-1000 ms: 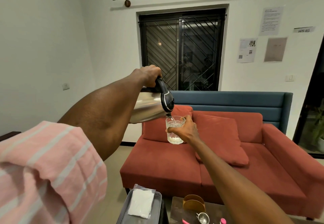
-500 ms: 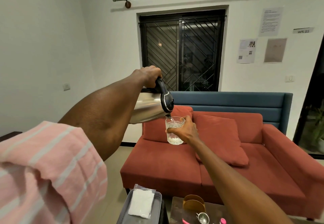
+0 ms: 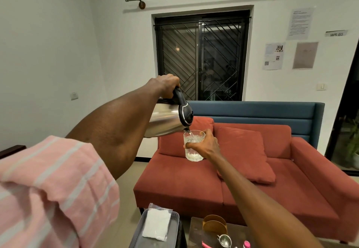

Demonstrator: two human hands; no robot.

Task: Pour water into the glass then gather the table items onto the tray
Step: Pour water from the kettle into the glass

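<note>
We see the left hand [image 3: 167, 84] curled round the black handle of a steel kettle [image 3: 167, 120], which is tipped with its spout down and to the right. The spout sits just over the rim of the glass [image 3: 193, 145], and a thin stream of water runs from it into the glass. The right hand [image 3: 206, 146] grips the glass from its right side, fingers wrapped across the front and thumb at the rim, holding it upright in the air in front of the red sofa [image 3: 242, 179]. The glass lies just below and to the right of the left hand, with the kettle between them, and it is already well filled.

Low in the view, well below both hands, we find the grey tray [image 3: 136, 234] with a white packet [image 3: 157, 223] lying in it. Beside it to the right is the dark surface [image 3: 196, 232], carrying a brown curved holder [image 3: 214, 224], a small metal cup [image 3: 225, 241] and pink things we cannot identify.

The bottom edge cuts off the tray, the surface and the things on it, and the right forearm crosses over part of the surface. A pink striped sleeve [image 3: 48, 189] fills the lower left corner. The far side of the kettle and its handle inside the left hand's grip are hidden from us.
</note>
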